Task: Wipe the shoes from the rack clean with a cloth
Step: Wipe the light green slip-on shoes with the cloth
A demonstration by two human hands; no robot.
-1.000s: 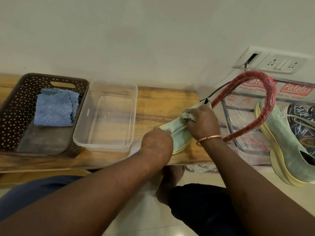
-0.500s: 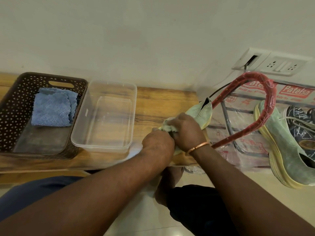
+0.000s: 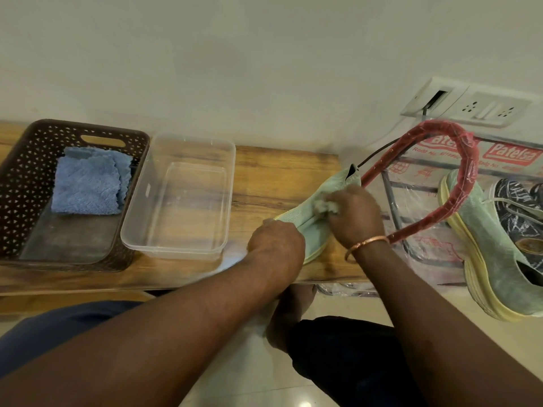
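Observation:
A pale green shoe [image 3: 316, 227] with a yellow sole lies on the wooden bench [image 3: 273, 174], its heel pointing away from me. My left hand [image 3: 276, 245] grips its toe end. Clenched around a small whitish cloth [image 3: 324, 206], my right hand [image 3: 354, 217] presses it against the shoe's upper. On the shoe rack [image 3: 440, 183] at the right, wrapped in printed plastic with a red curved frame, sit the matching green shoe [image 3: 496, 259] and a dark patterned shoe [image 3: 517, 212].
A brown perforated basket [image 3: 20, 183] at the bench's left holds a folded blue cloth [image 3: 88, 183]. Beside it stands a clear plastic tub [image 3: 182, 198]. A wall socket plate [image 3: 467, 105] is above the rack. My knees and one foot are below on the tiled floor.
My right hand with the cloth slid toward the toe half a second ago and has moved back toward the heel. My left hand stays on the toe.

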